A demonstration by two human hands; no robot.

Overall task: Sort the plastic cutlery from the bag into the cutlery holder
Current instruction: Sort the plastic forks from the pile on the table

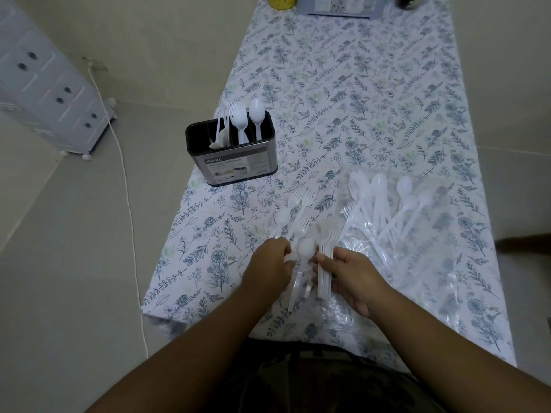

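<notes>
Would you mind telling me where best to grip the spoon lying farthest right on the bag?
Probably by the handle. The spoon lies flat on the bag, bowl toward the far end, handle slanting back toward the person, overlapping neighbouring handles. Come from above on the near side and pinch the handle's edges partway along; the right hand, though, is already holding forks.

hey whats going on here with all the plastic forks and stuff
A person is sorting white plastic cutlery at a table with a floral tablecloth. The right hand holds a stacked bundle of white plastic forks, while the left hand picks through loose white forks and spoons lying on the cloth. More cutlery lies on the clear plastic bag to the right. The black cutlery holder at the table's left edge already has forks, a spoon and other pieces standing in it.
</notes>
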